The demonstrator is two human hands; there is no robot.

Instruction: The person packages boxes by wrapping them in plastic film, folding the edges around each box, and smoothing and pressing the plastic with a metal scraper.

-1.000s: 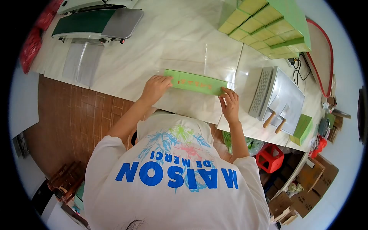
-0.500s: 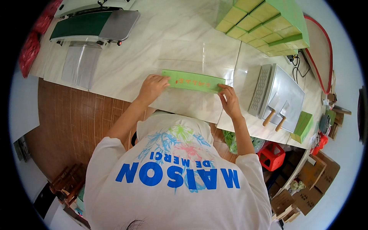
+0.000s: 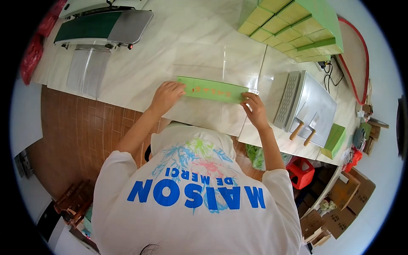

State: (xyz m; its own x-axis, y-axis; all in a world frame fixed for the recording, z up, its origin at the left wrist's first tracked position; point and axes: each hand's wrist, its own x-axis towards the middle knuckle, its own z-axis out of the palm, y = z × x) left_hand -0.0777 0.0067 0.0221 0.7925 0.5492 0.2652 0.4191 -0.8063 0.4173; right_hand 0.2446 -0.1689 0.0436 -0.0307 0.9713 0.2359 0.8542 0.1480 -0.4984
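Observation:
A long, narrow green box (image 3: 212,90) with orange characters on its face lies across the view at the near part of the table. My left hand (image 3: 168,96) grips its left end with the fingers closed over it. At the opposite end, my right hand (image 3: 254,105) pinches the box's right corner between thumb and fingers. Clear plastic film (image 3: 204,63) lies on the tabletop just behind the box, and some of it shows near the right end. The fingertips under the box are hidden.
Stacked green boxes (image 3: 293,29) stand at the back right. A metal-topped device (image 3: 316,108) bears two wooden-handled scrapers (image 3: 304,127). A machine with a green belt (image 3: 89,27) sits back left, with clear sheets (image 3: 87,70) before it. A red stool (image 3: 301,172) is below the table.
The box and both hands have shifted slightly left. Its left end has moved a little more than its right. Both hands keep their hold.

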